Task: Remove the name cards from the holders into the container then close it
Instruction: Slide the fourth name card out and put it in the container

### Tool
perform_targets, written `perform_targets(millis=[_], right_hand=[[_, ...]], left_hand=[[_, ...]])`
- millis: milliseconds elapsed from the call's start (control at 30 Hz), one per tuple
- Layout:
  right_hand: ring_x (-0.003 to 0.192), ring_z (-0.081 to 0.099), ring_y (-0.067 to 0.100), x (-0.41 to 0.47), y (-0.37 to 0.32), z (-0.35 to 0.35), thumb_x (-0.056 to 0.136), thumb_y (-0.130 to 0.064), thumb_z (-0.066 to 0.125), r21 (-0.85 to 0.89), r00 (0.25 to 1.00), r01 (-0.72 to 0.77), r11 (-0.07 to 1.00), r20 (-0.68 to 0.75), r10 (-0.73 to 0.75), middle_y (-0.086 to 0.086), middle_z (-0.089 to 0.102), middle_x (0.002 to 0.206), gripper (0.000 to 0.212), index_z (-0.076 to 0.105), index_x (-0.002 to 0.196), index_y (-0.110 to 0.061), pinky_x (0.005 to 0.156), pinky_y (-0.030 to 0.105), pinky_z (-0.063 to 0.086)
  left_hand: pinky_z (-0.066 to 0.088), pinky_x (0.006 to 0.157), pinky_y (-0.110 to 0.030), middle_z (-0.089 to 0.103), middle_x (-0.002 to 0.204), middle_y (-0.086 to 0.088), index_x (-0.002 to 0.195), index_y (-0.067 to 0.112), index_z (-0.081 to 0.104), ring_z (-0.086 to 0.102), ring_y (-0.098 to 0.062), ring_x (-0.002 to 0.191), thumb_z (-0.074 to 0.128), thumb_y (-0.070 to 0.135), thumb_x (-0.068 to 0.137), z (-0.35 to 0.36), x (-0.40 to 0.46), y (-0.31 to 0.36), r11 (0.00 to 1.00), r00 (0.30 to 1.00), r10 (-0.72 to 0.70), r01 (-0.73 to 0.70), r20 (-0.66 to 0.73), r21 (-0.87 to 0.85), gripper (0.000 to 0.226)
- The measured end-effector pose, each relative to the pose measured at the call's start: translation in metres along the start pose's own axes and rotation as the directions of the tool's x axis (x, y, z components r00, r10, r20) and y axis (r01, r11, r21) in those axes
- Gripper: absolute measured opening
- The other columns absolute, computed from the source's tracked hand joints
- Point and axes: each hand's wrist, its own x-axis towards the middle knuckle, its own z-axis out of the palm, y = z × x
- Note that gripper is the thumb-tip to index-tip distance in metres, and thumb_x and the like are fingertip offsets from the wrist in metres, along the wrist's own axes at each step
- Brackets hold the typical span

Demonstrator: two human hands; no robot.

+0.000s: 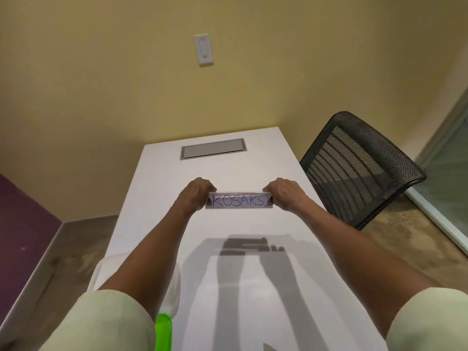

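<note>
A clear name card holder [239,200] with a white card reading "KOSAKSI" in blue ink is held up above the white table [253,163]. My left hand [193,196] grips its left end and my right hand [286,195] grips its right end. The card sits inside the holder. A translucent container [101,272] with a green clip [163,330] lies at the table's near left, mostly hidden under my left forearm.
A grey cable hatch [212,149] is set into the table's far end. A black mesh chair [359,168] stands at the right of the table. A yellow wall with a light switch [203,49] is behind.
</note>
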Motion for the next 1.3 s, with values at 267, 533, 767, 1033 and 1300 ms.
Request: perform_targets(millis=[267,533,767,1033,1300], right_hand=[[0.065,0.048,0.034,0.006,-0.054,-0.002,0.075,-0.010,0.061,-0.052,0.995,0.094,0.994,-0.032,-0.096,0.007,0.049,0.067,0.002,0.061,0.077,-0.009,0.051,0.029,0.029],[0.068,0.047,0.033,0.014,-0.124,0.003,0.077,-0.013,0.061,-0.030,0.982,0.186,0.982,-0.033,-0.187,0.007,0.048,0.071,0.002,0.062,0.078,-0.014,0.056,0.030,0.033],[0.067,0.048,0.032,0.023,-0.189,0.011,0.077,-0.014,0.062,-0.033,0.967,0.251,0.968,-0.029,-0.252,0.007,0.050,0.071,0.007,0.065,0.083,-0.012,0.056,0.029,0.034],[0.069,0.052,0.033,0.030,-0.243,0.022,0.078,-0.016,0.061,-0.016,0.952,0.307,0.951,-0.003,-0.307,0.014,0.065,0.080,0.009,0.066,0.083,-0.010,0.056,0.029,0.034],[0.079,0.064,0.037,0.038,-0.290,0.045,0.076,-0.022,0.065,0.044,0.942,0.324,0.945,0.074,-0.326,0.018,0.067,0.084,0.020,0.068,0.086,-0.004,0.056,0.029,0.038]], left_hand=[[0.053,0.080,-0.036,0.076,0.083,-0.010,0.086,0.011,0.071,0.066,-0.030,0.084,0.046,0.002,0.085,-0.029,-0.036,-0.044,0.995,0.999,0.000,0.004,-0.036,0.101,0.026],[0.048,0.071,-0.029,0.076,0.087,-0.008,0.110,0.014,0.071,0.064,-0.025,0.086,0.045,-0.002,0.084,-0.051,-0.070,-0.108,0.992,0.994,-0.072,0.080,-0.077,0.100,0.040],[0.043,0.075,-0.026,0.077,0.091,-0.007,0.126,0.014,0.064,0.066,-0.021,0.094,0.046,-0.008,0.086,-0.064,-0.099,-0.168,0.987,0.983,-0.148,0.155,-0.112,0.053,0.049],[0.043,0.077,-0.024,0.076,0.094,-0.014,0.129,0.008,0.061,0.069,-0.022,0.091,0.047,-0.005,0.090,-0.074,-0.117,-0.219,0.972,0.966,-0.233,0.227,-0.112,-0.063,0.044],[0.054,0.074,-0.032,0.075,0.077,-0.008,0.115,0.012,0.070,0.070,-0.020,0.075,0.041,0.007,0.092,-0.075,-0.123,-0.268,0.956,0.953,-0.293,0.292,-0.077,-0.024,0.037]])
